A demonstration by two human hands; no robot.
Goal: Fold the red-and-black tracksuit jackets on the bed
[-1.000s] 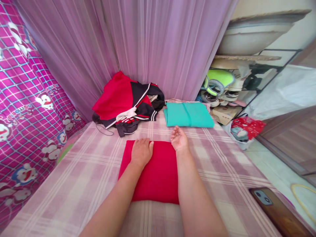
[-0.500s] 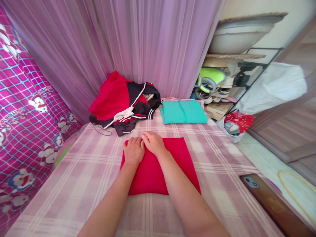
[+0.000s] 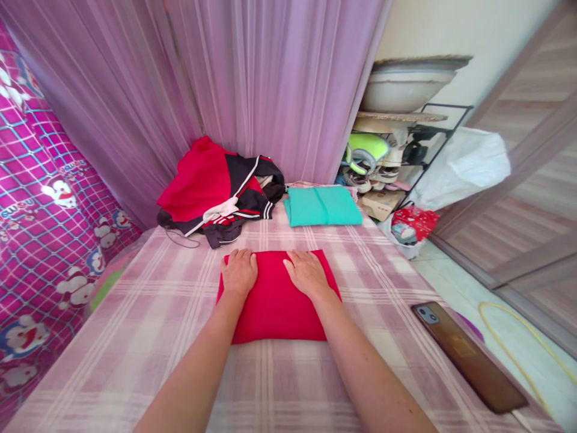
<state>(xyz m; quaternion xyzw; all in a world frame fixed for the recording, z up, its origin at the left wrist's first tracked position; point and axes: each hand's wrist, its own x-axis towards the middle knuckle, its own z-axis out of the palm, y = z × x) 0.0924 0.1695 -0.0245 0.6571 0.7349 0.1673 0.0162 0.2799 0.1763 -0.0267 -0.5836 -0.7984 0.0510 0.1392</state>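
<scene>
Left hand (image 3: 240, 273): flattened out, resting on red cloth (image 3: 276, 310), far left;
Right hand (image 3: 307, 272): likewise flattened, far right

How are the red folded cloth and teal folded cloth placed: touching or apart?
Apart; the head view shows plaid sheet between red cloth and teal cloth.

Red folded cloth (image 3: 277, 310): left hand (image 3: 240, 272) and right hand (image 3: 306, 272) covering parts of its far half; both palms hiding underneath. Forearms (image 3: 198, 367): running past the bottom edge. Phone (image 3: 469, 358): bearing a mark too small to read; white cable (image 3: 522, 419) leaving at the bottom. Red-and-black garments (image 3: 201, 186): folds concealing inner layers. Pink patterned fabric (image 3: 31, 240): continuing beyond the left edge.
</scene>
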